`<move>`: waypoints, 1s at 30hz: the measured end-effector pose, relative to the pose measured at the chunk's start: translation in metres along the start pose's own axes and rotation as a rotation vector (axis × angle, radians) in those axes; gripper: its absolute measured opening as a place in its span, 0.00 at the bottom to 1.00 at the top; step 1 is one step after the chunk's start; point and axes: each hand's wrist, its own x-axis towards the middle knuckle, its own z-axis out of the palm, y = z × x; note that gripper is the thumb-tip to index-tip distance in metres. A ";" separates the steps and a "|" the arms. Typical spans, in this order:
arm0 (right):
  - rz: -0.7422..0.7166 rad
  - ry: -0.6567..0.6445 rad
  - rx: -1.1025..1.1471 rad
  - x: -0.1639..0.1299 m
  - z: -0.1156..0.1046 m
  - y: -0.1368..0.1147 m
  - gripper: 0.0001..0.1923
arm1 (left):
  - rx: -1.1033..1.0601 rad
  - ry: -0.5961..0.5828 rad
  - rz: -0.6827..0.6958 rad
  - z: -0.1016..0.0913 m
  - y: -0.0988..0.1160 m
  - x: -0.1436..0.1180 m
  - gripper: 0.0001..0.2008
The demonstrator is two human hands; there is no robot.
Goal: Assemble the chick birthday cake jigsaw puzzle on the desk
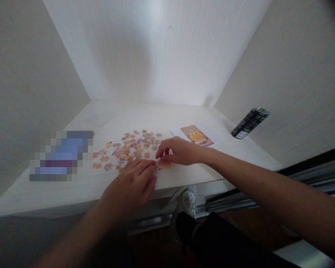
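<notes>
Loose flower-shaped puzzle pieces [134, 143] in orange, pink, purple and brown lie spread over the white surface. A small joined patch of puzzle pieces [165, 164], yellow and pink, lies between my hands. My left hand [134, 178] rests at the near edge of the pile, its fingers stretched toward the patch and the thumb apart from them. Over the patch's far side, my right hand [180, 150] is bent down with thumb and fingers in a pinch. A puzzle piece seems to be at its fingertips, mostly hidden by the fingers.
A picture card [197, 136] with a yellow cartoon animal lies on white paper beyond my right hand. A dark drink can [249, 123] stands at the right. At the left lies a pixelated flat object [63, 156]. Walls enclose the white surface [173, 182] on three sides.
</notes>
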 end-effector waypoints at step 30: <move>-0.009 0.451 -0.195 -0.059 0.051 -0.008 0.10 | 0.181 -0.121 0.137 -0.004 0.007 0.000 0.22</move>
